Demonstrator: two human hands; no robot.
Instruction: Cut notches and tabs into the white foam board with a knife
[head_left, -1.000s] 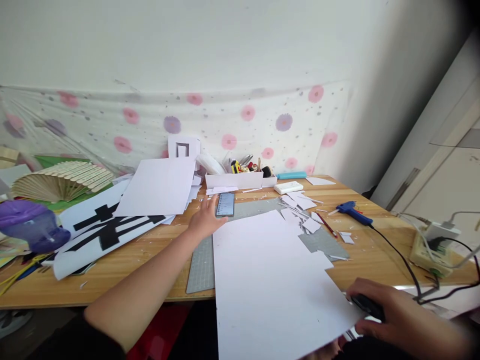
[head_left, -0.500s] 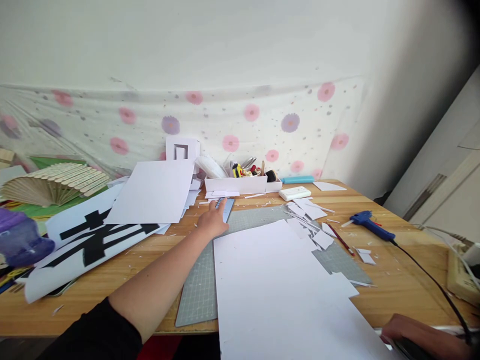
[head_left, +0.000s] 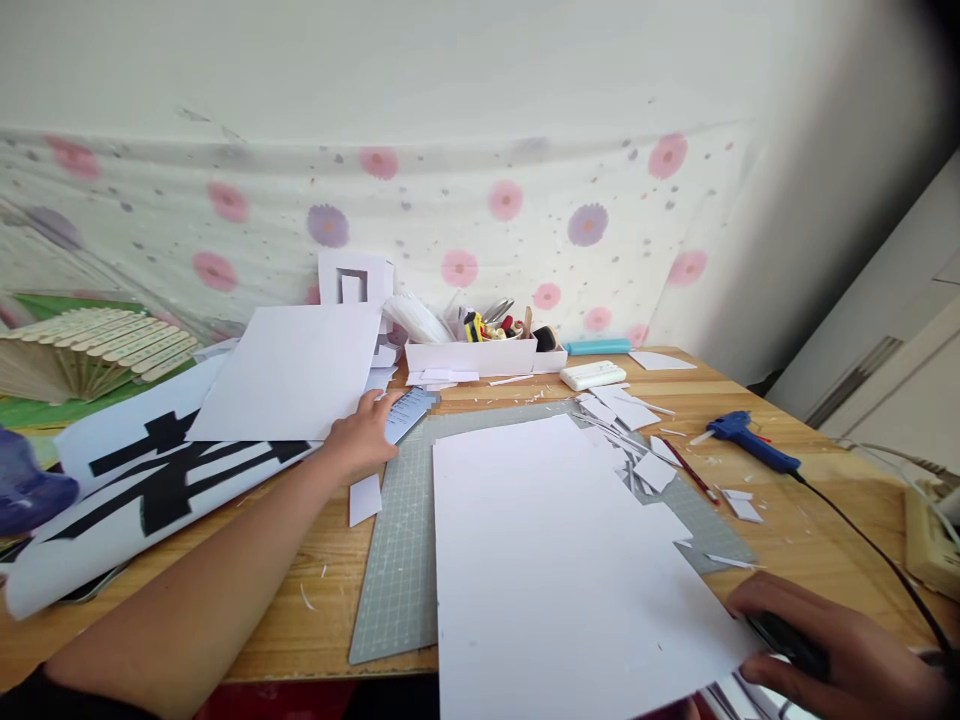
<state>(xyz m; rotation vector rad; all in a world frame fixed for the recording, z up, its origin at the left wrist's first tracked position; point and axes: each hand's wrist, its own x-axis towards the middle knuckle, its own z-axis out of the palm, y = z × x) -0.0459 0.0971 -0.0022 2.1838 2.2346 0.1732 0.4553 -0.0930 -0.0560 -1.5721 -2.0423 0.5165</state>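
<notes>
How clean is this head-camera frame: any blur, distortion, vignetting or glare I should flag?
Head view: bright, even daylight and soft shadows; the phone under the left hand is smeared by motion; the table edges bow from wide-angle distortion; the top right corner darkens to a vignette; the right hand, on a dark object, is soft at the frame edge; the white sheet looks nearly washed out.

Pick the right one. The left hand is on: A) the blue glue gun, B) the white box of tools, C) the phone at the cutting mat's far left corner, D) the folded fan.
C: the left hand rests on the phone at the cutting mat corner, far from the glue gun.
</notes>
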